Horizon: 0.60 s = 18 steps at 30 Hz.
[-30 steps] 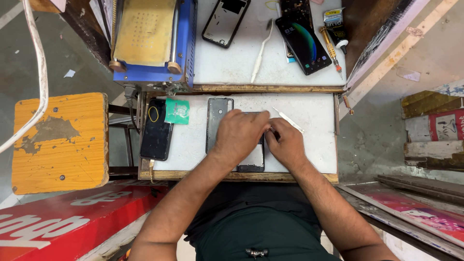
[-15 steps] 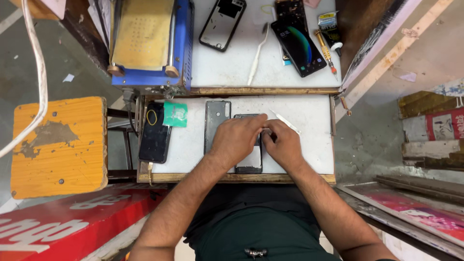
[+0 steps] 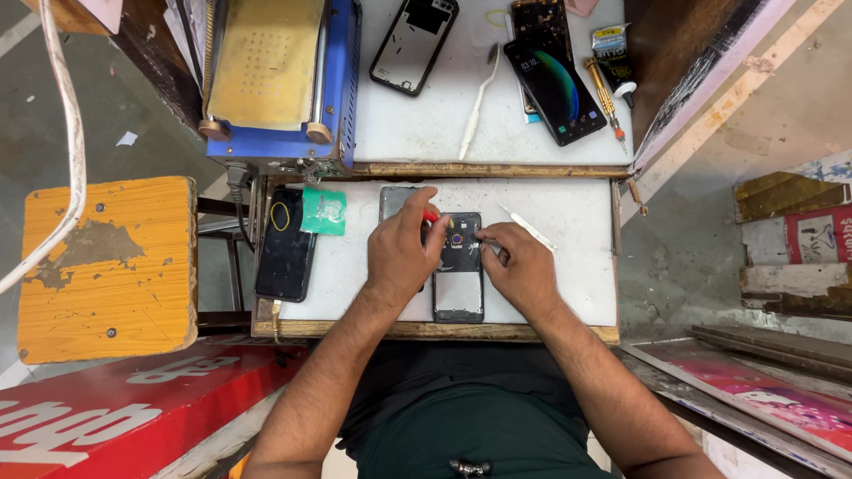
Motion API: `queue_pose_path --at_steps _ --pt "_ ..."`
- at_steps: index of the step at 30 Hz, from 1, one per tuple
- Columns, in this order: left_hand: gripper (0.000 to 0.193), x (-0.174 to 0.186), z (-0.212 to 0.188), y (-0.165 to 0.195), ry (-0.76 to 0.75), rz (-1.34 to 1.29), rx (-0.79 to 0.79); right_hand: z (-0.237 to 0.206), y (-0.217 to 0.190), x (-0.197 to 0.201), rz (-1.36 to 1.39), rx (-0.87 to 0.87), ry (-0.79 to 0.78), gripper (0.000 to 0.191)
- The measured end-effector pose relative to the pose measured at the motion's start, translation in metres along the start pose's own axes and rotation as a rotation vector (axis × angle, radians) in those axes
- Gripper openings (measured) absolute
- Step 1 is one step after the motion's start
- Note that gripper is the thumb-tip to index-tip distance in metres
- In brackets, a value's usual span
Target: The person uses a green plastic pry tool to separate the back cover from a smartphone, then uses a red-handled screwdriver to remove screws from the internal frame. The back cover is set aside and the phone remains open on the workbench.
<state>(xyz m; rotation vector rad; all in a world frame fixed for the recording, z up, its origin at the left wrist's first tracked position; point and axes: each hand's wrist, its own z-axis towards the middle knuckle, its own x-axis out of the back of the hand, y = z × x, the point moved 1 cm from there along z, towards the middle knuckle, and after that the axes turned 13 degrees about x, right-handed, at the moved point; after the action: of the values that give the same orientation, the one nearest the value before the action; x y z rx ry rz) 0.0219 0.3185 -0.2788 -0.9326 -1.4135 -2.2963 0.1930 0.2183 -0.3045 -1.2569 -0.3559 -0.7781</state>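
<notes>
Seen from the head camera, a person works over an opened dark smartphone frame lying lengthwise on a white-topped lower counter. The left hand rests on the frame's left edge, fingers curled and pinching a small red-handled tool near the phone's upper end. The right hand sits against the frame's right side, fingertips pressed together at its top corner; whether they grip anything cannot be told. A grey phone panel lies partly under the left hand. A thin white spudger rests just beside the right hand. Farther left, a black phone overhangs the counter's edge beside a green packet. On the upper counter stand a blue heating machine, a black phone back cover, a white toothbrush, a lit smartphone and a yellow-handled screwdriver. An orange wooden stool stands at left.
</notes>
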Motion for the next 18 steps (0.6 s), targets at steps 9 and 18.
queue_pose_path --at_steps 9,18 --pt "0.043 -0.01 0.012 0.009 -0.083 0.093 -0.04 0.0 0.002 0.0 0.017 -0.033 -0.025 0.02" --pt "0.04 -0.009 0.026 0.032 -0.22 0.241 -0.126 0.0 -0.002 0.001 -0.003 0.033 0.007 0.021"
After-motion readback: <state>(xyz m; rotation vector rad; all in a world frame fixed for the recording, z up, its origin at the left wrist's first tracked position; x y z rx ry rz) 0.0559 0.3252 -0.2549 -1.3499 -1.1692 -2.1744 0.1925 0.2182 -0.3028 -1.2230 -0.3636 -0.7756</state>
